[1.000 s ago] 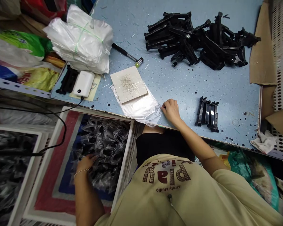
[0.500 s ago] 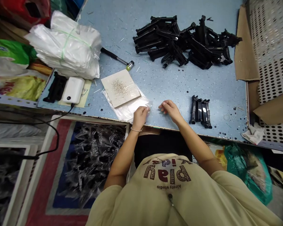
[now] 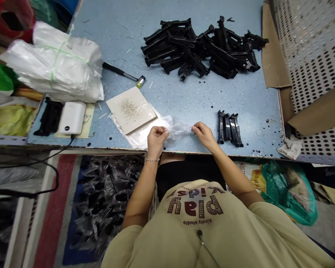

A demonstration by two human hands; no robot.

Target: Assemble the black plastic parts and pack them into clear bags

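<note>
We stretch a clear plastic bag between our two hands, just above the near edge of the blue surface. Our left grip pinches one side of it, fingers and thumb together; our right grip is closed on the opposite end by the fingertips. Beside the left grip we have a stack of flat bags, partly under a square board. Near the right one lie a few black parts side by side, and farther back we see a heap of similar pieces.
</note>
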